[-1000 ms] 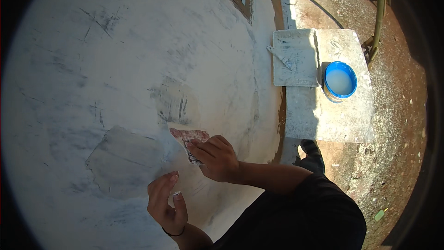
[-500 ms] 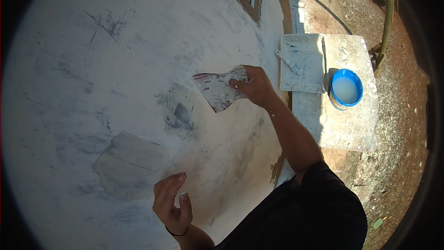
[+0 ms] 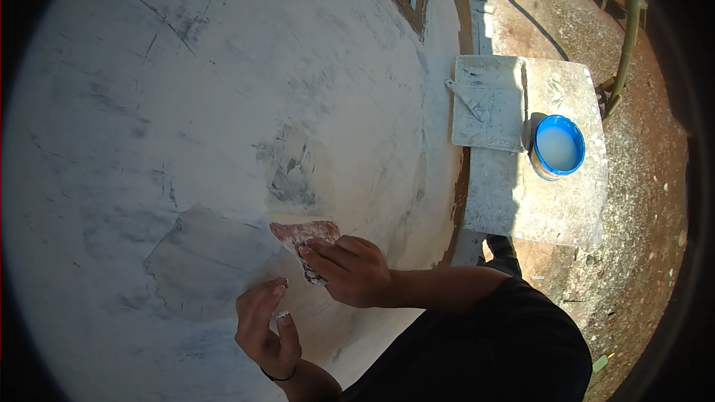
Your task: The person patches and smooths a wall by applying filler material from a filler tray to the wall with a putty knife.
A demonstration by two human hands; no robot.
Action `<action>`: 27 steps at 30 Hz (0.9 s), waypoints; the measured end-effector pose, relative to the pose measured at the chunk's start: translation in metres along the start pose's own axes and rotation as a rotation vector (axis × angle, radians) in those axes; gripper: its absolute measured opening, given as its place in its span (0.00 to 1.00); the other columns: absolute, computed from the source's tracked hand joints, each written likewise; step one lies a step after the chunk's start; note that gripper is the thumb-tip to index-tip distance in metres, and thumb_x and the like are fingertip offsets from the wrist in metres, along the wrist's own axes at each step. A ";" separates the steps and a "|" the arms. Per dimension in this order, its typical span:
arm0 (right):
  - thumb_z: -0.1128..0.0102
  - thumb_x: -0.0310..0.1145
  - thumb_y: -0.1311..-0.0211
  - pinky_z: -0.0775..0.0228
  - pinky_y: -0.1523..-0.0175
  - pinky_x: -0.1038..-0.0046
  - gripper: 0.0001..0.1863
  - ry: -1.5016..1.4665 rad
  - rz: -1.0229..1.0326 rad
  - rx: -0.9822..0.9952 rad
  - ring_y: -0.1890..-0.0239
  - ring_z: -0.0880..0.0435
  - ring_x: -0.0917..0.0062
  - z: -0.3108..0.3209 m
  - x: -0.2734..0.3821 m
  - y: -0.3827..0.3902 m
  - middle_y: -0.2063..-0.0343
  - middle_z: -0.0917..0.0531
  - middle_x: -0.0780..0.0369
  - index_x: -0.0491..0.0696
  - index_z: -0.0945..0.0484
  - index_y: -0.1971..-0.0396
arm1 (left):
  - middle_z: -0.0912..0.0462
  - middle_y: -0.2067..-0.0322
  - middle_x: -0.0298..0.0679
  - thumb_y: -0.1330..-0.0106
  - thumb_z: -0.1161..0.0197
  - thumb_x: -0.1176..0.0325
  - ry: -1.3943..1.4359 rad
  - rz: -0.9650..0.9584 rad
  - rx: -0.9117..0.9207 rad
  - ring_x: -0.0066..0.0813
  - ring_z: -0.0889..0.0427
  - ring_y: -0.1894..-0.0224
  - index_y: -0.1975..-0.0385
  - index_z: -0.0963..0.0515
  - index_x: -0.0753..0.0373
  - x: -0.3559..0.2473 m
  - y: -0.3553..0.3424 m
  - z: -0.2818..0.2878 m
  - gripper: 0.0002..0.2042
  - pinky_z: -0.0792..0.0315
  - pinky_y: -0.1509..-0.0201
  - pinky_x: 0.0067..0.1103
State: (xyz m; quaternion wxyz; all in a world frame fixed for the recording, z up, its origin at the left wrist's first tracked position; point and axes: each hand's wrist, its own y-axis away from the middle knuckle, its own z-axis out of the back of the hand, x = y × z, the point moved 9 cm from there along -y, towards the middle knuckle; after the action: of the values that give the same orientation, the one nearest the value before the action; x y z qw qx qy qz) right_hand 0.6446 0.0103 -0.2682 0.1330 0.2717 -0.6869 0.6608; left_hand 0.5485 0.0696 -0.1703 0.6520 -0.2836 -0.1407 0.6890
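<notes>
1 right hand (image 3: 354, 272) gripping 1 putty knife (image 3: 305, 237) | 1 wall (image 3: 223, 104) | 1 blue bucket (image 3: 558, 147)

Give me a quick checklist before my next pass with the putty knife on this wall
1. Right hand grips the putty knife: ok, fingers lie over the blade.
2. Blade flat against the wall: ok, it lies on the wall beside the grey patch.
3. Putty loaded on the blade: cannot tell, the blade is smeared but the hand hides part of it.
4. Left hand clear of the blade: ok, it is below the knife, apart from it.
5. Blue bucket has mix: ok, pale liquid shows inside.
6. Bucket stable on the table: ok, upright, next to the board.
</notes>
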 end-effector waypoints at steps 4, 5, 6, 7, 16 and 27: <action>0.36 0.22 0.52 0.30 0.69 0.75 0.13 -0.358 -0.381 0.200 0.77 0.23 0.75 0.015 -0.058 -0.013 0.71 0.16 0.57 0.42 0.19 0.63 | 0.17 0.65 0.50 0.50 0.47 0.78 0.014 -0.003 -0.008 0.43 0.20 0.62 0.59 0.22 0.69 0.004 0.001 0.002 0.16 0.31 0.53 0.28; 0.36 0.26 0.49 0.29 0.68 0.73 0.11 -0.423 -0.512 0.259 0.75 0.21 0.71 0.011 -0.079 -0.017 0.72 0.17 0.55 0.41 0.20 0.64 | 0.17 0.65 0.50 0.50 0.47 0.78 0.011 -0.001 -0.012 0.43 0.20 0.62 0.59 0.22 0.69 0.005 0.002 0.003 0.16 0.31 0.53 0.28; 0.36 0.29 0.46 0.29 0.67 0.72 0.10 -0.482 -0.645 0.317 0.74 0.20 0.68 0.006 -0.098 -0.022 0.74 0.17 0.54 0.41 0.21 0.65 | 0.18 0.64 0.51 0.44 0.48 0.76 0.009 -0.014 0.017 0.43 0.20 0.61 0.58 0.23 0.71 0.005 0.002 0.002 0.15 0.30 0.53 0.30; 0.35 0.30 0.46 0.29 0.67 0.72 0.11 -0.459 -0.661 0.345 0.75 0.20 0.70 -0.001 -0.117 -0.030 0.74 0.17 0.54 0.41 0.21 0.65 | 0.18 0.62 0.53 0.39 0.49 0.74 0.001 -0.025 0.045 0.43 0.20 0.60 0.57 0.23 0.73 0.004 0.003 0.001 0.14 0.28 0.52 0.31; 0.37 0.28 0.43 0.30 0.66 0.76 0.09 -0.697 -0.796 -0.011 0.74 0.23 0.84 0.035 -0.202 -0.044 0.74 0.16 0.61 0.38 0.21 0.65 | 0.17 0.66 0.49 0.51 0.46 0.78 0.002 0.018 -0.026 0.41 0.20 0.63 0.60 0.21 0.68 0.007 0.004 0.004 0.16 0.32 0.54 0.28; 0.37 0.18 0.63 0.28 0.70 0.72 0.20 0.034 -0.063 0.063 0.74 0.23 0.70 -0.007 -0.006 -0.007 0.70 0.18 0.58 0.38 0.21 0.62 | 0.17 0.66 0.50 0.50 0.46 0.77 0.003 0.042 -0.062 0.42 0.20 0.63 0.60 0.21 0.68 0.003 0.009 0.013 0.16 0.31 0.53 0.29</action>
State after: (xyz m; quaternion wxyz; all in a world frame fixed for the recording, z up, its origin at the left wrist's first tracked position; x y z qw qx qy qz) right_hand 0.6518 0.0189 -0.2648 0.1572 0.2860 -0.6545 0.6820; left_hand 0.5344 0.0737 -0.1657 0.6284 -0.3078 -0.1548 0.6975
